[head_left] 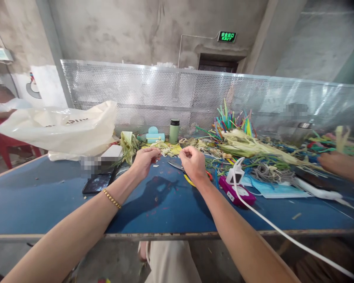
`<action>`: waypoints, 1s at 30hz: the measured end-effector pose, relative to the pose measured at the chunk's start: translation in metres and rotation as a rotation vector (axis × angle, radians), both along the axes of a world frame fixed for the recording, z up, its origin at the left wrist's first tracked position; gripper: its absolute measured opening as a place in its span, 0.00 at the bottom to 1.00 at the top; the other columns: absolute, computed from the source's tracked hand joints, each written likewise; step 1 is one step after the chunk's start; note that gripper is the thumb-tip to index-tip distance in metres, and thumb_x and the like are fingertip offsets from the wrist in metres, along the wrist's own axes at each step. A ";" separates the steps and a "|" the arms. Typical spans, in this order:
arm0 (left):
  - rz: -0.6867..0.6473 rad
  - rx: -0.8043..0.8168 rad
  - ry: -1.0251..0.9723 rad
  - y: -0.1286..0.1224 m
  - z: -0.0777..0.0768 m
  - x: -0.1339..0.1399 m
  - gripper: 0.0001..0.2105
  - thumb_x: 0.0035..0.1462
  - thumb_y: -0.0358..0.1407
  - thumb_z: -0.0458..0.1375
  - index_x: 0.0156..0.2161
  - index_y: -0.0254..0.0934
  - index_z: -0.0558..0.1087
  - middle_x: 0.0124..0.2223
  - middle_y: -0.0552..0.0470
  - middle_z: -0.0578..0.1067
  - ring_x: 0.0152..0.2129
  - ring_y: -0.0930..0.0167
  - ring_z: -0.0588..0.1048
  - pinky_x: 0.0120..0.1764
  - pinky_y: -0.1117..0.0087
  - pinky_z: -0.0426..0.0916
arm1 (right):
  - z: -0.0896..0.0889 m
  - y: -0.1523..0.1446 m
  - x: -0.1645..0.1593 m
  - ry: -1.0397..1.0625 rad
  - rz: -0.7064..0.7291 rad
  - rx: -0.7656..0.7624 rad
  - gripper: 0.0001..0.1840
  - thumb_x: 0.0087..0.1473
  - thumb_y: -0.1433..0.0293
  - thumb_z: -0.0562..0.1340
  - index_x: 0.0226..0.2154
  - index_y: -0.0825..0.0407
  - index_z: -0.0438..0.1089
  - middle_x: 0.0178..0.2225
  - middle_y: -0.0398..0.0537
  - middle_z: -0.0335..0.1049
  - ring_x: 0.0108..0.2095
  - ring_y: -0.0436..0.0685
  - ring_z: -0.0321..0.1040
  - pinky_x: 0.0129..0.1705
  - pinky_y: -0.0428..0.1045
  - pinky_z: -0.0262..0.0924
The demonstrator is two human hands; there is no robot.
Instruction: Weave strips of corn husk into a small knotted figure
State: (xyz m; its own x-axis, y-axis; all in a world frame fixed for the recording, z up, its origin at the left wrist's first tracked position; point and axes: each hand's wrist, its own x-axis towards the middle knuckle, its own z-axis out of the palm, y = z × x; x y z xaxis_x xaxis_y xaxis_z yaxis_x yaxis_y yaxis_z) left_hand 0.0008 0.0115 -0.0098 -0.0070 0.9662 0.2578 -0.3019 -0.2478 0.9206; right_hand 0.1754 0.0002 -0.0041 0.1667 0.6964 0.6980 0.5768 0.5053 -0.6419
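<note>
- Nearest the camera, the left forearm (76,236) and right forearm (242,232) stretch up from seven and five o'clock over a blue table (61,212), a gold-coloured bracelet (112,198) circling the left wrist.
- Take the gap between the hands as the clock's centre, twelve pointing away from the wearer.
- At nine o'clock, the left hand (144,161) has its fingertips bunched; whether they fully meet or clamp on something fine, I cannot tell.
- At three o'clock, the right hand (194,163) curls its fingers towards the thumb; its grip, too, I cannot tell.
- Under the right hand lies a scissors-like tool (176,166), red and yellow at the handles, its dark tip pointing towards ten.
- At twelve, just beyond the fingertips, sit pale husk shreds (165,149); behind them stands a green bottle (174,133) with a black lid.
- At two, a large husk bundle (238,142) lies before a cluster of coloured strips (230,122).
- Towards four, a purple box (236,192) sits beside a white cable (271,224).
- Around three, farther out, are a grey cord coil (264,173), a blue face mask (279,189) and a co-worker's blurred hand (342,163).
- Towards eight lies a dark phone (97,182); at ten, a cream plastic bag (76,129).
</note>
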 end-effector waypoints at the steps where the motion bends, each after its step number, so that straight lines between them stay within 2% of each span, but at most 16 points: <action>1: -0.023 0.004 0.004 -0.001 0.000 0.001 0.10 0.36 0.36 0.67 0.23 0.32 0.73 0.23 0.51 0.72 0.21 0.75 0.68 0.26 0.72 0.56 | 0.001 0.000 0.001 0.039 -0.004 0.005 0.05 0.46 0.67 0.58 0.22 0.50 0.65 0.21 0.45 0.67 0.24 0.55 0.64 0.29 0.49 0.57; 4: -0.090 0.034 0.029 -0.004 0.000 0.005 0.09 0.38 0.36 0.67 0.23 0.31 0.73 0.24 0.51 0.72 0.20 0.75 0.67 0.25 0.72 0.56 | 0.005 -0.001 0.002 0.110 0.082 0.001 0.09 0.49 0.65 0.58 0.23 0.51 0.67 0.20 0.45 0.67 0.24 0.55 0.64 0.29 0.48 0.57; 8: -0.121 0.061 0.072 -0.006 -0.001 0.009 0.08 0.39 0.34 0.66 0.23 0.31 0.73 0.24 0.52 0.72 0.20 0.76 0.67 0.25 0.72 0.55 | 0.003 -0.005 -0.002 -0.004 0.275 -0.090 0.16 0.52 0.59 0.60 0.21 0.53 0.69 0.18 0.42 0.64 0.22 0.52 0.60 0.26 0.47 0.52; 11: -0.131 0.109 0.100 -0.007 -0.001 0.010 0.07 0.39 0.33 0.66 0.23 0.33 0.72 0.22 0.55 0.70 0.20 0.76 0.66 0.25 0.73 0.56 | -0.001 -0.004 -0.003 -0.060 0.357 -0.123 0.16 0.51 0.59 0.61 0.22 0.54 0.71 0.20 0.43 0.67 0.23 0.51 0.61 0.26 0.46 0.53; 14: -0.157 0.107 0.082 -0.009 -0.001 0.011 0.08 0.40 0.33 0.66 0.23 0.33 0.71 0.21 0.56 0.69 0.20 0.76 0.67 0.25 0.73 0.56 | -0.003 -0.002 -0.002 -0.106 0.369 -0.124 0.12 0.49 0.65 0.61 0.22 0.55 0.72 0.22 0.44 0.70 0.25 0.52 0.64 0.28 0.45 0.55; 19: -0.197 0.001 -0.010 -0.009 0.001 0.010 0.09 0.38 0.32 0.67 0.25 0.31 0.72 0.23 0.53 0.72 0.20 0.75 0.70 0.25 0.74 0.58 | -0.002 -0.004 -0.002 -0.205 0.318 -0.079 0.09 0.48 0.72 0.59 0.22 0.55 0.74 0.22 0.45 0.72 0.24 0.52 0.66 0.27 0.45 0.56; 23: -0.232 -0.068 -0.059 -0.011 0.002 0.011 0.10 0.37 0.31 0.68 0.25 0.31 0.72 0.23 0.54 0.71 0.21 0.75 0.71 0.25 0.74 0.59 | -0.003 -0.003 -0.003 -0.172 0.292 -0.022 0.09 0.48 0.73 0.59 0.27 0.55 0.77 0.27 0.48 0.76 0.28 0.53 0.70 0.31 0.45 0.60; 27: -0.267 -0.068 -0.055 -0.013 -0.001 0.014 0.11 0.37 0.32 0.69 0.24 0.31 0.72 0.23 0.54 0.71 0.21 0.76 0.69 0.25 0.74 0.58 | -0.004 -0.004 -0.003 -0.148 0.279 -0.035 0.08 0.49 0.72 0.60 0.25 0.54 0.76 0.22 0.45 0.74 0.24 0.52 0.67 0.27 0.44 0.58; 30: -0.267 -0.035 -0.048 -0.013 -0.003 0.016 0.13 0.36 0.32 0.70 0.20 0.33 0.67 0.25 0.54 0.72 0.21 0.77 0.68 0.25 0.74 0.58 | -0.002 -0.008 -0.005 -0.184 0.268 -0.046 0.09 0.50 0.72 0.60 0.24 0.55 0.75 0.20 0.44 0.72 0.22 0.50 0.65 0.26 0.44 0.56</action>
